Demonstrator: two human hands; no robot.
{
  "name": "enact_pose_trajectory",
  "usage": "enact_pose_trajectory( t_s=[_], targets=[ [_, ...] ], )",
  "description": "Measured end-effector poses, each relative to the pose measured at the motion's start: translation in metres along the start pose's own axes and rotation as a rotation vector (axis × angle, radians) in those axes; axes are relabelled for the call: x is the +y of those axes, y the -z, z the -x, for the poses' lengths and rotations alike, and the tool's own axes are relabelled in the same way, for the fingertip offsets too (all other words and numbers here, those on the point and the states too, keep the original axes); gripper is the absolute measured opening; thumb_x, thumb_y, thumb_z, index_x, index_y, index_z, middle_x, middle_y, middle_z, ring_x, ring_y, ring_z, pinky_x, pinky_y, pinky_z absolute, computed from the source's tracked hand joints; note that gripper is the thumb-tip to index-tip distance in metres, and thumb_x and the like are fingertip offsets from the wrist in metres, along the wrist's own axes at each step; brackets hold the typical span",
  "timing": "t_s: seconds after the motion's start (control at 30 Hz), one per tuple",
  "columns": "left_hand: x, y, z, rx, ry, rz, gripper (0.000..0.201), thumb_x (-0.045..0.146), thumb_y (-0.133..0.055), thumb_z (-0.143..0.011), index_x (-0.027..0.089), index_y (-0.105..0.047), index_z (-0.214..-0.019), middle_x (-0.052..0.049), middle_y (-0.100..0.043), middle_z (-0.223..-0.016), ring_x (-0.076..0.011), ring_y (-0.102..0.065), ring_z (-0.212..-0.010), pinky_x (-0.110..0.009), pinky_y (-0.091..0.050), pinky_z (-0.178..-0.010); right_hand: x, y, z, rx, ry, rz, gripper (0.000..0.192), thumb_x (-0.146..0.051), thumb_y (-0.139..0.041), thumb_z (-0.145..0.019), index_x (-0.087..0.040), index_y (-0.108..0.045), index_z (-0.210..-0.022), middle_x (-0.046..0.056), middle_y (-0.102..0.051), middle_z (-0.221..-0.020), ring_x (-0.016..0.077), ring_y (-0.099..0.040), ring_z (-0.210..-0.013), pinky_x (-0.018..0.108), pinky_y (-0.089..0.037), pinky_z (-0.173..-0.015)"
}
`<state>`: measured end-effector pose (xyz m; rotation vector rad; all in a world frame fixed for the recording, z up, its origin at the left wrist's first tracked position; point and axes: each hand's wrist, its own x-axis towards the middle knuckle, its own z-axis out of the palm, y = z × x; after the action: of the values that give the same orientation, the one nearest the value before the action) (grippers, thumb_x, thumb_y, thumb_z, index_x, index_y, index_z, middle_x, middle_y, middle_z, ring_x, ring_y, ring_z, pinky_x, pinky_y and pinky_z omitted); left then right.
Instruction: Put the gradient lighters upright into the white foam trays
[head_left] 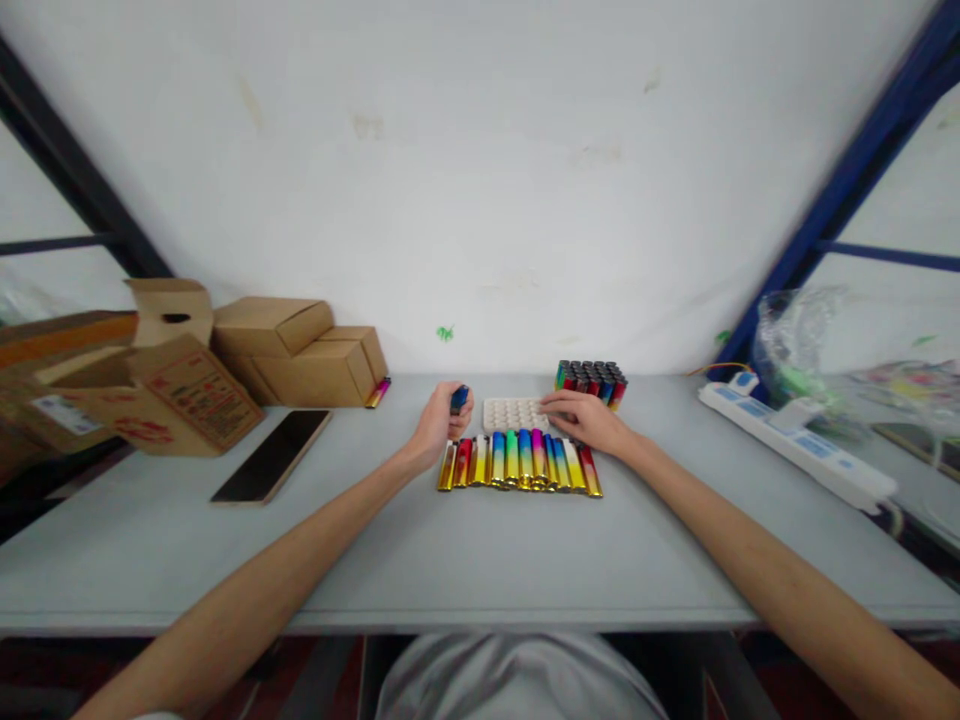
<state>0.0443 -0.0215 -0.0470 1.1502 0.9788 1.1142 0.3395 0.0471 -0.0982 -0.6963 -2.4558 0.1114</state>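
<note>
Beside stacked boxes (300, 352), left hand (439, 425) grip clamps a lighter (459, 399); right hand (589, 420) lies flat on the tray (514, 413)

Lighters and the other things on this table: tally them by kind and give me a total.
Lighters lying in the row: 10
Lighter held in the left hand: 1
Lighter beside the cardboard boxes: 1
Tray of upright lighters, singles too small to count: 1
White holed tray under the right hand: 1
Cardboard boxes: 4
Power strip: 1
Dark flat board: 1
Total: 20
</note>
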Motion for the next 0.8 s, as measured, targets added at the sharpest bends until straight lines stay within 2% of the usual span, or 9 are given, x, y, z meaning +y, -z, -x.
enact_pose_trajectory(
  t_s=[0.1, 0.27, 0.43, 0.57, 0.67, 0.8],
  targets=[
    [0.001, -0.001, 0.000, -0.014, -0.015, 0.006, 0.048, 0.058, -0.041, -0.095, 0.020, -0.045, -0.067, 0.009, -0.023, -0.051, -0.0062, -0.014, -0.041, -0.018, -0.012, -0.042, -0.001, 0.000, -0.001, 0.000, -0.002, -0.002, 0.027, -0.018, -0.055, -0.098, -0.021, -0.076, -0.116, 0.010, -0.072, -0.121, 0.0227, -0.071, -0.107, 0.040, -0.057, -0.098],
    [0.008, -0.005, -0.003, -0.028, -0.121, -0.048, 0.052, 0.070, -0.056, -0.089, 0.018, -0.063, -0.090, 0.004, -0.042, -0.060, -0.0083, -0.033, -0.049, -0.019, -0.024, -0.044, -0.002, 0.003, -0.002, -0.017, -0.001, -0.016, 0.026, -0.020, -0.057, -0.098, -0.020, -0.075, -0.117, 0.011, -0.072, -0.123, 0.0224, -0.071, -0.107, 0.040, -0.057, -0.099],
    [0.013, -0.011, -0.023, -0.043, -0.206, -0.194, 0.047, 0.058, -0.075, -0.082, 0.016, -0.076, -0.102, -0.001, -0.055, -0.075, -0.0101, -0.046, -0.066, -0.020, -0.037, -0.054, -0.006, 0.005, -0.003, -0.026, -0.013, -0.037, 0.025, -0.023, -0.060, -0.098, -0.018, -0.074, -0.118, 0.011, -0.073, -0.123, 0.0232, -0.071, -0.110, 0.038, -0.056, -0.100],
    [0.011, -0.025, -0.045, -0.044, -0.176, -0.167, 0.044, 0.043, -0.089, -0.070, 0.016, -0.079, -0.103, -0.006, -0.070, -0.090, -0.0146, -0.060, -0.082, -0.024, -0.049, -0.069, -0.007, 0.005, -0.003, -0.004, -0.050, -0.041, 0.027, -0.025, -0.064, -0.097, -0.019, -0.072, -0.122, 0.010, -0.075, -0.120, 0.0240, -0.072, -0.110, 0.039, -0.056, -0.099],
    [0.008, -0.038, -0.061, -0.032, -0.178, -0.172, 0.042, 0.038, -0.092, -0.065, 0.012, -0.079, -0.096, -0.010, -0.077, -0.089, -0.0188, -0.067, -0.083, -0.031, -0.053, -0.078, -0.008, 0.006, -0.003, -0.011, -0.043, -0.039, 0.024, -0.024, -0.065, -0.096, -0.020, -0.073, -0.118, 0.009, -0.075, -0.119, 0.0238, -0.072, -0.110, 0.038, -0.056, -0.099],
    [0.001, -0.048, -0.083, -0.076, -0.230, -0.256, 0.040, 0.037, -0.093, -0.063, 0.012, -0.076, -0.090, -0.012, -0.079, -0.083, -0.0232, -0.073, -0.080, -0.035, -0.055, -0.078, -0.008, 0.009, -0.003, 0.002, -0.026, -0.038, 0.019, -0.023, -0.064, -0.097, -0.020, -0.076, -0.112, 0.010, -0.074, -0.120, 0.0227, -0.072, -0.107, 0.037, -0.056, -0.097]
  ],
)
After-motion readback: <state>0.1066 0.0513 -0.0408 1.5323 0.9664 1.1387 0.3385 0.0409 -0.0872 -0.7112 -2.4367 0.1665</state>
